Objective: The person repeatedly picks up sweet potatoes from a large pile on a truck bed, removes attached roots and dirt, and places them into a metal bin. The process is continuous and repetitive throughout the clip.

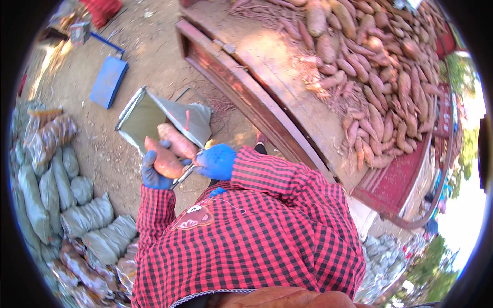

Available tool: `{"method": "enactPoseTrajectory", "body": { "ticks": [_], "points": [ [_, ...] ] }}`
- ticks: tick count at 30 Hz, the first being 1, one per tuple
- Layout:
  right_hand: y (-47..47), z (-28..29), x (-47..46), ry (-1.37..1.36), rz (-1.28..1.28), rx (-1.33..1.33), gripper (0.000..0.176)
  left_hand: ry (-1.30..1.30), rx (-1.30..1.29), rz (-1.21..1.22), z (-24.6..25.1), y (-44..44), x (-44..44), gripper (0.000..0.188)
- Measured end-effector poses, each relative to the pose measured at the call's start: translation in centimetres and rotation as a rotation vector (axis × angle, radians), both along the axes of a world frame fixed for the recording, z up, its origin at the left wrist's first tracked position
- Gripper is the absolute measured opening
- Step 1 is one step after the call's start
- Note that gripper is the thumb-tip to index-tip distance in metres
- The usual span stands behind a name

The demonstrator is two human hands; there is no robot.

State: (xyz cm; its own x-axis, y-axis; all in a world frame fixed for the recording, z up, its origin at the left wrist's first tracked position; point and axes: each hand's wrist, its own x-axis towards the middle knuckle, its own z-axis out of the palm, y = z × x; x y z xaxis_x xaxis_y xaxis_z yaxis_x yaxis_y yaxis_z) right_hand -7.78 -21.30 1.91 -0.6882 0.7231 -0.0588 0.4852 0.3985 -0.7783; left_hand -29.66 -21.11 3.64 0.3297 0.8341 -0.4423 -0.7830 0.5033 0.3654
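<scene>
My left hand (155, 169), in a blue-grey work glove, cups a reddish sweet potato (165, 158) near the mouth of an upright sack. A second, paler sweet potato (177, 141) lies beside the first, with gloved fingertips showing around it. My right hand (216, 161), in a blue glove, closes on the near end of that paler one, where what looks like a thin tool or frame part also shows; its exact grip is partly hidden. The grey woven sack (192, 115) is held open by a metal frame, and its opening faces up and left.
At the right a truck bed's red metal side panel (250, 92) runs diagonally beside a large heap of sweet potatoes (362, 65). A blue platform scale (109, 81) stands at the upper left. Filled grey sacks (88, 215) and bags of sweet potatoes (57, 134) lie at the left.
</scene>
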Motion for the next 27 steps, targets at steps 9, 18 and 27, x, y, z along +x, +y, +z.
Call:
{"method": "enactPoseTrajectory", "body": {
  "ticks": [9, 18, 27],
  "points": [
    [1.5, 0.4, 6.2, -0.07, -0.044, -0.139, 0.028, 0.074, -0.036, -0.023, -3.6, 1.1, -0.5, 0.054],
    [-3.2, 0.9, 38.8, 0.414, -1.691, 0.047, 0.039, 0.61, -0.638, -0.113, -15.9, 2.7, -3.0, 0.064],
    [-2.3, 1.2, 59.9, -1.222, -1.54, -0.376, 0.055, 1.806, -0.022, 0.051, -7.5, 7.5, 7.4, 0.045]
  ]
}}
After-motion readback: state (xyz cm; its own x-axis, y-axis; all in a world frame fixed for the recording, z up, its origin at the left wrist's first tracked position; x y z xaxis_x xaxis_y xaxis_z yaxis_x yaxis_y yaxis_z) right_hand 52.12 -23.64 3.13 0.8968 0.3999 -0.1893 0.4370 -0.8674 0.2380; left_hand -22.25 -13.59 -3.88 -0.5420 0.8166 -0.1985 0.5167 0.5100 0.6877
